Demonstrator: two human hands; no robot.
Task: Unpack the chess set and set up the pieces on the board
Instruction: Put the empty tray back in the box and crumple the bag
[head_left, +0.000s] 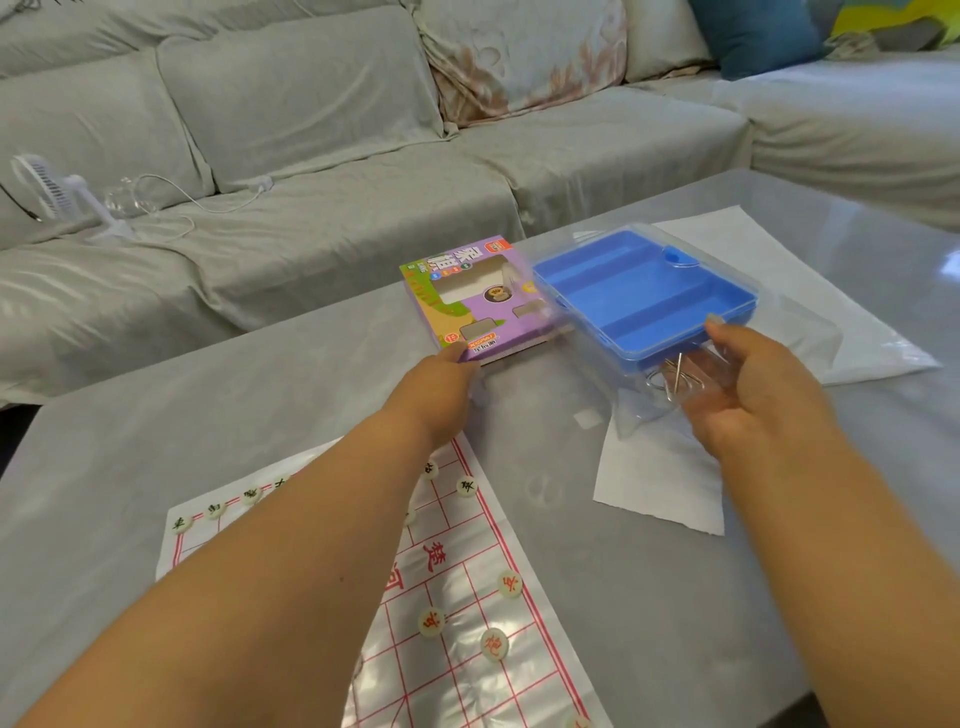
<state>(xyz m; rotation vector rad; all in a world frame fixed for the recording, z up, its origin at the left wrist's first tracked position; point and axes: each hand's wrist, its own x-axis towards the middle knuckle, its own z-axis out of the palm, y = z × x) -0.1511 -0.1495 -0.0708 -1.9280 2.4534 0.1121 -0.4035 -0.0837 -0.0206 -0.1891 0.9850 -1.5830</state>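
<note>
Filling the background, a grey sofa (322, 156) runs behind the grey table (649, 597). On the table's near side lies the paper chess board (457, 660) with red grid lines, round pieces (494, 644) standing on it. Farther back sits the purple chess box (478, 301), and just to its right the blue tray (644, 291) in its clear plastic case. The left hand (441, 395) touches the box's near corner; how tight its fingers are I cannot tell. The right hand (753, 389) holds the case's near edge, thumb on the rim.
</note>
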